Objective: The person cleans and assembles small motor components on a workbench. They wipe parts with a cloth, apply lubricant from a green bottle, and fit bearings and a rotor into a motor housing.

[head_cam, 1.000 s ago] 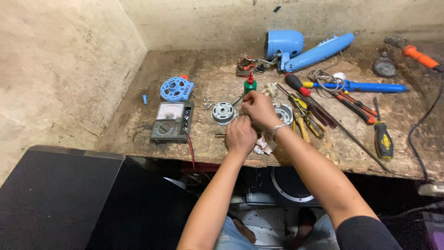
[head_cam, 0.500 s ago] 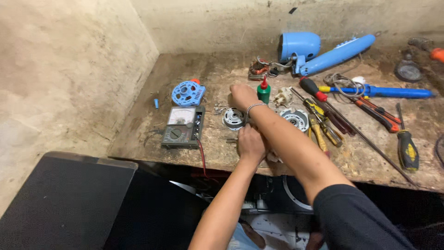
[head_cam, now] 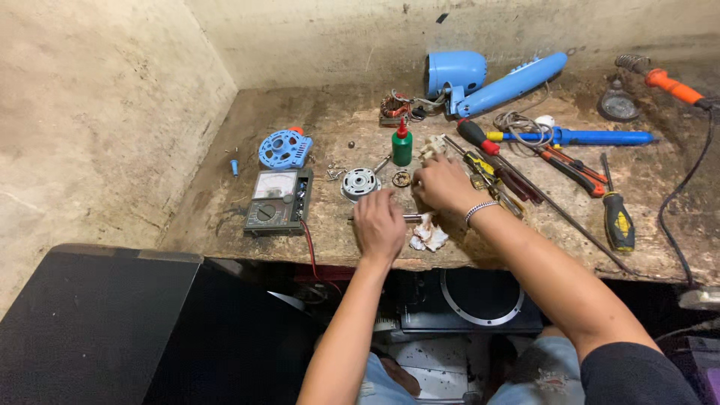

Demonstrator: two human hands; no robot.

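My left hand (head_cam: 379, 223) is curled over a thin metal shaft (head_cam: 413, 218) near the bench's front edge. One end of the shaft sticks out toward a crumpled white rag (head_cam: 428, 237). My right hand (head_cam: 442, 184), with a bracelet on its wrist, lies just behind the rag with its fingers bent down. It covers whatever is beneath it. A small green bottle with a red cap (head_cam: 402, 147) stands behind both hands. A round metal motor cover (head_cam: 360, 182) and a small ring (head_cam: 402, 178) lie between the bottle and my left hand.
A multimeter (head_cam: 277, 201) with a red lead and a blue plastic disc (head_cam: 283, 148) lie at the left. At the back are a copper coil (head_cam: 393, 109) and a blue fan housing (head_cam: 454, 72). Several screwdrivers and pliers (head_cam: 570, 166) lie at the right, with an orange-handled soldering iron (head_cam: 673, 85) behind them.
My right hand has drawn back from beside the green bottle to the bench just behind the rag. My left hand stays at the front edge.
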